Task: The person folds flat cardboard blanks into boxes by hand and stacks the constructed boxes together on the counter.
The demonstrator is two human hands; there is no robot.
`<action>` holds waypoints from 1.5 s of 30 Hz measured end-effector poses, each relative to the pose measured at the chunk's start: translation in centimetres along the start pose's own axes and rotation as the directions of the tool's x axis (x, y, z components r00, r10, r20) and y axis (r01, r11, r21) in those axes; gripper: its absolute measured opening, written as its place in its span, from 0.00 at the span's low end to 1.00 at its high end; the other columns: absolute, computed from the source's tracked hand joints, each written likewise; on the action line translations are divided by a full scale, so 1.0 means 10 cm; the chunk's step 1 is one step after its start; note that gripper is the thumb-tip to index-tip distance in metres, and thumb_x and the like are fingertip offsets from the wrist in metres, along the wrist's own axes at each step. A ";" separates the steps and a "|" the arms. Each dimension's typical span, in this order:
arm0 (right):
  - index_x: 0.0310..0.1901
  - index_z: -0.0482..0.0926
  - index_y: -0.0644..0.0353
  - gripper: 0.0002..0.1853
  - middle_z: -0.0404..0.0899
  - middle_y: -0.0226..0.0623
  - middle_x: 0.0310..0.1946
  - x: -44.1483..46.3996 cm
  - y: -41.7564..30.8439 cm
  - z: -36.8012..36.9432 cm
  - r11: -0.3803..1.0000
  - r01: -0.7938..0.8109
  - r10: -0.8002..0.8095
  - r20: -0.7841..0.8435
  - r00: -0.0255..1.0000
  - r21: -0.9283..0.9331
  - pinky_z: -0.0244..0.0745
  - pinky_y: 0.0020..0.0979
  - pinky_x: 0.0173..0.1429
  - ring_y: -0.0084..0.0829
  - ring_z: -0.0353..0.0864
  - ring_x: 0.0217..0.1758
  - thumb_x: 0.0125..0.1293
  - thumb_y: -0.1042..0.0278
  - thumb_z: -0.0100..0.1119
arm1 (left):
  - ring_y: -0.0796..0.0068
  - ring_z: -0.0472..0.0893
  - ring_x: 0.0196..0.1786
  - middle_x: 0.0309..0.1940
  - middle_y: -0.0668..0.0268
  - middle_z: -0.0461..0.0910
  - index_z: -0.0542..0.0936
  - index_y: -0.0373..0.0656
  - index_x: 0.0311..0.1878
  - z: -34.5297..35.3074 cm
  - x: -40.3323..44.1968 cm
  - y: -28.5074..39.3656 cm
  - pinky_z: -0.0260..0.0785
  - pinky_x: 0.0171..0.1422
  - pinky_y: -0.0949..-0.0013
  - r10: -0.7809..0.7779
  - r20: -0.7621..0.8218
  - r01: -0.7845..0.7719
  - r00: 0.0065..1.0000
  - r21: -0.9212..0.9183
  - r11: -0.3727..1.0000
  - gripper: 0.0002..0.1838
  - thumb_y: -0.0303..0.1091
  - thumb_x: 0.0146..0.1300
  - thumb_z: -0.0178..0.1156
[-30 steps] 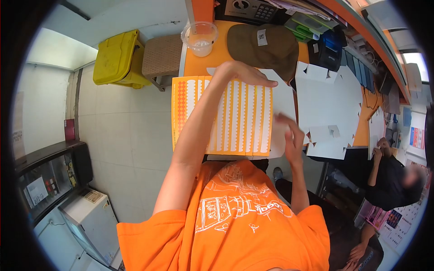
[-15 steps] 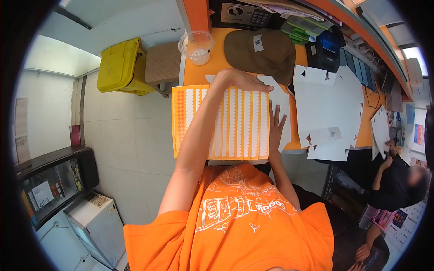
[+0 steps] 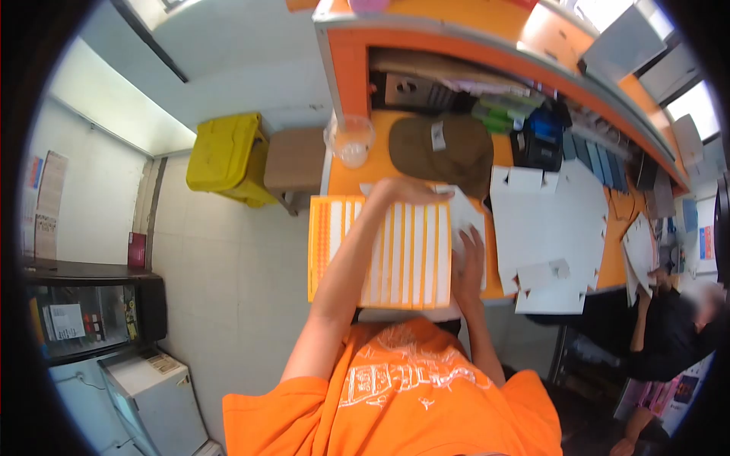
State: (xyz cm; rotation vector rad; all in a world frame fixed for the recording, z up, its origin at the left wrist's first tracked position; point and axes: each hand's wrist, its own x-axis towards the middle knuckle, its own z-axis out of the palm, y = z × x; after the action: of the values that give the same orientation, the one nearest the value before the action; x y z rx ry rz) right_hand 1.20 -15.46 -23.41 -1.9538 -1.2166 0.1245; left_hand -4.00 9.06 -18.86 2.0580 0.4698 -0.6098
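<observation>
A stack of orange-and-white striped sheets [image 3: 407, 266] lies fanned out at the near edge of the table, part of it past the edge. My left hand [image 3: 411, 191] is bent at the wrist and holds the stack's far edge; its fingers are partly hidden. Along the right side of the stack is my right hand [image 3: 468, 266], open, fingers spread and pointing away from me, its palm beside the sheets' edge. Beneath and beyond the stack lies a white cut sheet [image 3: 465, 214].
Larger white die-cut sheets [image 3: 544, 235] lie to the right. Behind are a clear plastic cup [image 3: 353, 148] and an olive cap [image 3: 456, 156]. A yellow bin [image 3: 224, 156] and a stool [image 3: 295, 161] stand left. At the far right, a person in black [image 3: 673, 334] holds white sheets.
The view has tilted up, so everything sits lower in it. My right hand has come from above the white sheet to the stack's right edge. My left hand stays at the far edge.
</observation>
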 end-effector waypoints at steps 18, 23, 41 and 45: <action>0.37 0.81 0.70 0.12 0.82 0.48 0.25 0.44 0.29 -0.96 0.860 -0.509 0.496 -0.177 0.850 -0.040 0.76 0.35 0.38 0.41 0.84 0.30 0.56 0.67 0.64 | 0.60 0.49 0.74 0.71 0.58 0.54 0.64 0.48 0.68 -0.10 -0.26 0.22 0.42 0.75 0.64 -0.121 0.029 0.122 0.992 -0.042 0.992 0.52 0.81 0.50 0.38; 0.39 0.82 0.66 0.14 0.83 0.46 0.29 0.35 0.57 -0.91 0.893 -0.435 0.420 -0.137 0.897 -0.114 0.76 0.34 0.42 0.40 0.83 0.33 0.53 0.66 0.67 | 0.61 0.50 0.74 0.71 0.60 0.53 0.62 0.51 0.69 0.03 0.10 -0.05 0.44 0.74 0.62 -0.089 -0.068 0.088 0.994 -0.025 0.996 0.51 0.80 0.50 0.40; 0.44 0.77 0.69 0.13 0.80 0.54 0.32 0.35 0.54 -1.13 0.875 -0.447 0.323 -0.464 0.825 -0.187 0.72 0.41 0.39 0.53 0.80 0.37 0.68 0.69 0.46 | 0.59 0.58 0.71 0.68 0.55 0.60 0.61 0.41 0.68 -0.03 -0.07 0.08 0.49 0.72 0.64 0.148 -0.083 -0.141 0.986 0.080 0.987 0.43 0.69 0.62 0.38; 0.50 0.75 0.64 0.14 0.81 0.50 0.38 0.36 0.10 -1.60 0.808 -0.484 0.102 -0.730 0.675 -0.335 0.73 0.43 0.42 0.50 0.80 0.40 0.72 0.68 0.42 | 0.64 0.67 0.65 0.64 0.57 0.67 0.59 0.40 0.69 -0.10 -0.29 0.31 0.57 0.69 0.65 0.353 -0.123 -0.374 0.928 -0.328 0.868 0.36 0.57 0.67 0.46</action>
State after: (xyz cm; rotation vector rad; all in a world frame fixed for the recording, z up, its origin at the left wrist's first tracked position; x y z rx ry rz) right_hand 11.32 -22.14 -12.35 -2.3199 -0.4139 -0.7833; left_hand -4.43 8.05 -14.64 1.7634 0.1929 -0.2178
